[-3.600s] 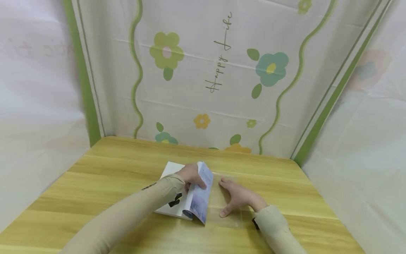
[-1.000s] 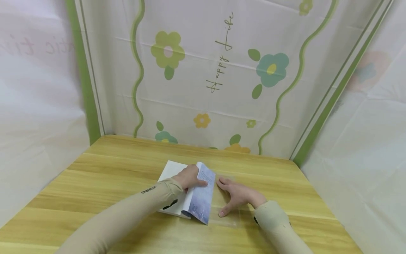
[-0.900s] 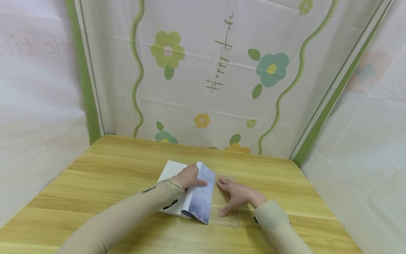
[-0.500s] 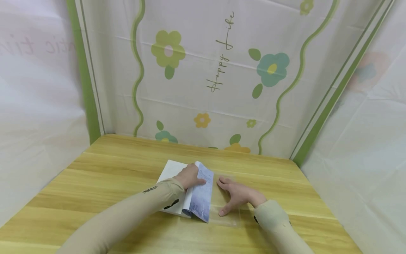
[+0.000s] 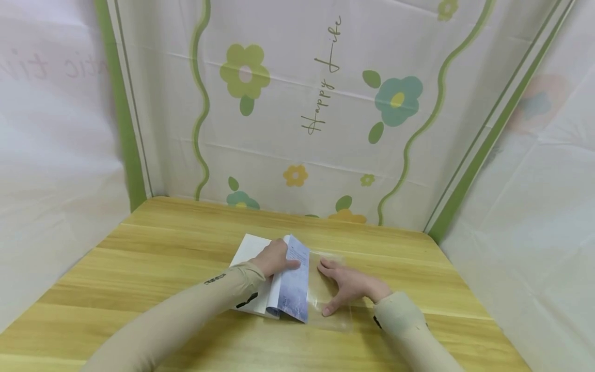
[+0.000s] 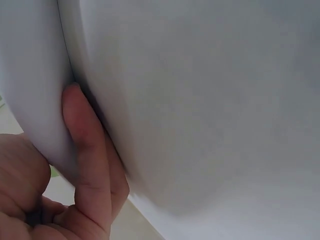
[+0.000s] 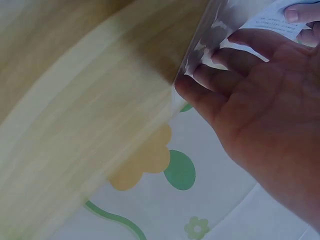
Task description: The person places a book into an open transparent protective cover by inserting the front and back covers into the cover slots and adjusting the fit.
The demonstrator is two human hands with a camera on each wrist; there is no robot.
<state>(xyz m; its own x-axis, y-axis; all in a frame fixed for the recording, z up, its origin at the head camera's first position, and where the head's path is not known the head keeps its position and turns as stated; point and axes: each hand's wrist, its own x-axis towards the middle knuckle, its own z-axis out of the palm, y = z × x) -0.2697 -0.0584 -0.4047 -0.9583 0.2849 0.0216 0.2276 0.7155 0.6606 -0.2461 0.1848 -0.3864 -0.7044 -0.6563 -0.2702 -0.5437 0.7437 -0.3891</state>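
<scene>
A book with white pages (image 5: pixel 248 251) lies on the table, its blue-violet printed cover flap (image 5: pixel 295 292) bent over toward the right. My left hand (image 5: pixel 273 257) pinches this flap, thumb on the printed face and fingers behind it. In the left wrist view the fingers reach into the fold between the curled flap (image 6: pixel 35 65) and a broad pale sheet (image 6: pixel 210 110). Clear plastic film (image 5: pixel 318 297) extends from beneath the flap to the right. My right hand (image 5: pixel 350 285), thumb spread wide, touches it; the right wrist view shows fingertips along the shiny film (image 7: pixel 212 30).
The wooden table (image 5: pixel 153 258) carries the book near its middle. A white flowered curtain (image 5: pixel 279 119) hangs behind the table's far edge, with pale side curtains (image 5: pixel 60 155) to left and right.
The cover flap has shifted slightly left with my left hand over the last second. The clear film shows brighter reflections and stands out more. My right hand has stayed nearly in place.
</scene>
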